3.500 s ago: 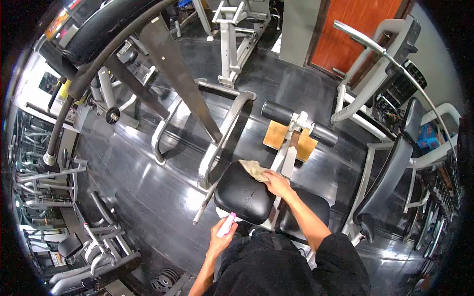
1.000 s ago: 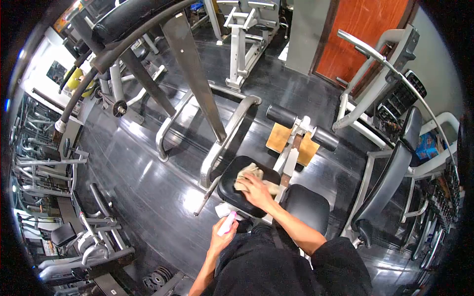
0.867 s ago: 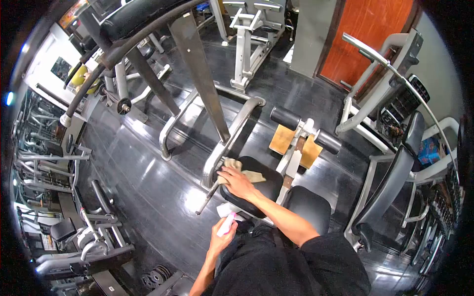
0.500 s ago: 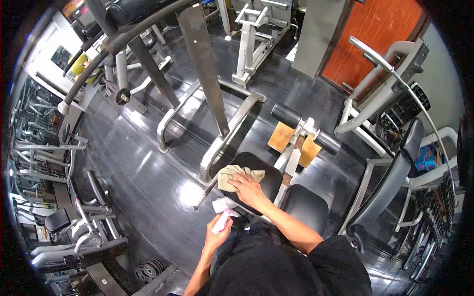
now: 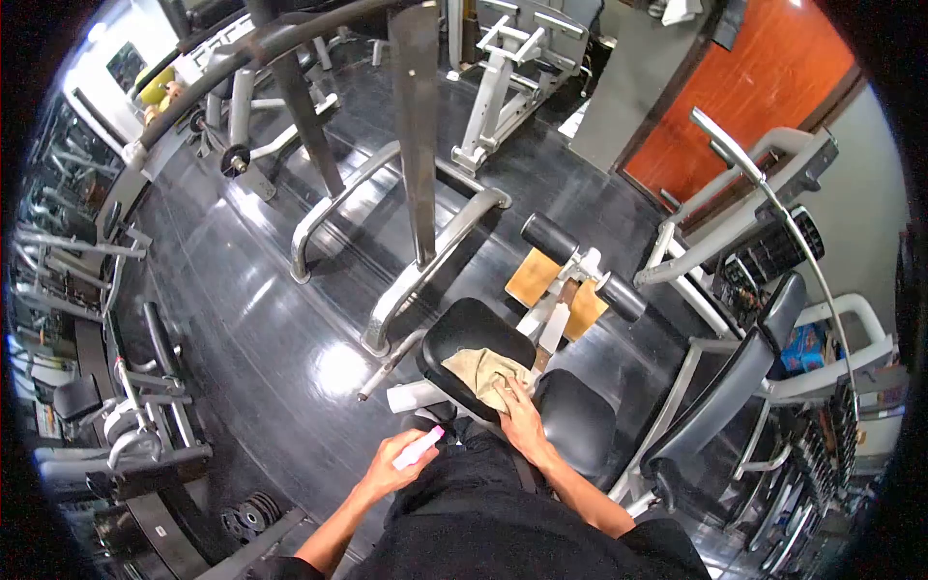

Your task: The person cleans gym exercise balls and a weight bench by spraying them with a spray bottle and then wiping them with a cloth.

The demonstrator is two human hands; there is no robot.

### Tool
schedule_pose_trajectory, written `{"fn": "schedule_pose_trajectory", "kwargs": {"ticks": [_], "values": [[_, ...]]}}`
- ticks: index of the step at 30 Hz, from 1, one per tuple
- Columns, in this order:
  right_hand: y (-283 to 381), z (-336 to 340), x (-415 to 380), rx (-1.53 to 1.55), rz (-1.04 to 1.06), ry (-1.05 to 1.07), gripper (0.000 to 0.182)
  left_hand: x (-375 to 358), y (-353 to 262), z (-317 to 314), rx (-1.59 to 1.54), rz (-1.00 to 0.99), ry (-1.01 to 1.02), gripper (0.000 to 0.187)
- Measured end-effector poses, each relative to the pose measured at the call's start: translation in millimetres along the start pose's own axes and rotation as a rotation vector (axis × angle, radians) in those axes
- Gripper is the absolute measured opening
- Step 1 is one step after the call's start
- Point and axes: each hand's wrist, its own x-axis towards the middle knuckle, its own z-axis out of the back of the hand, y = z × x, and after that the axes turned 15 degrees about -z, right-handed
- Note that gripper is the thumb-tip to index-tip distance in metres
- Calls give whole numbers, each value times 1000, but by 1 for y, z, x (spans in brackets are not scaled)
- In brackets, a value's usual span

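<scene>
A beige cloth point(image 5: 480, 375) lies bunched on the near right part of a black padded seat point(image 5: 474, 327). My right hand point(image 5: 523, 418) presses on it, fingers bent over its right edge. Just right of that hand is a second black pad point(image 5: 577, 425). My left hand point(image 5: 396, 464) is wrapped round a small white bottle point(image 5: 418, 449) with a pink top, held in front of my body to the left of the seat and apart from it.
Black rollers point(image 5: 553, 238) and wooden plates point(image 5: 533, 277) sit beyond the pads. A metal frame point(image 5: 418, 280) stands ahead on the left, a grey bench point(image 5: 710, 391) on the right. Weight plates point(image 5: 250, 516) lie at lower left; an orange door point(image 5: 749, 97) is at the back.
My right hand and the cloth have moved across the pad, towards my body and to the right. My left hand has shifted left with the bottle. The camera view has also shifted slightly.
</scene>
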Motion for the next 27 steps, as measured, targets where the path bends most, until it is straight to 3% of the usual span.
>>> {"fn": "schedule_pose_trajectory", "kwargs": {"ticks": [5, 7, 9, 10, 13, 16, 22, 23, 25, 27], "values": [[11, -7, 27, 139, 30, -88, 37, -10, 11, -6, -9, 6, -48, 16], [21, -7, 49, 176, 101, -66, 36, -9, 21, -17, -56, 114, -124, 14], [44, -7, 77, 195, 146, -42, 34, -1, 26, -27, -78, 82, -209, 13], [61, -13, 89, 305, 32, -14, 31, 4, 25, -29, -88, 69, -256, 13], [109, -25, 126, 466, 175, -70, 29, 2, 43, -37, -121, 27, -346, 12], [124, -55, 146, 84, 328, 21, 28, 12, 21, -30, -231, 149, -456, 10], [135, -93, 140, -626, 602, 117, 15, -3, 35, -19, -124, 177, -511, 13], [133, -93, 134, -618, 596, 118, 15, -5, 35, -14, -67, 175, -505, 14], [119, -85, 118, -670, 858, -123, 16, -11, 40, -10, -50, 165, -505, 15], [108, -64, 99, -691, 869, -94, 18, -15, 36, -7, -142, 235, -569, 15]]}}
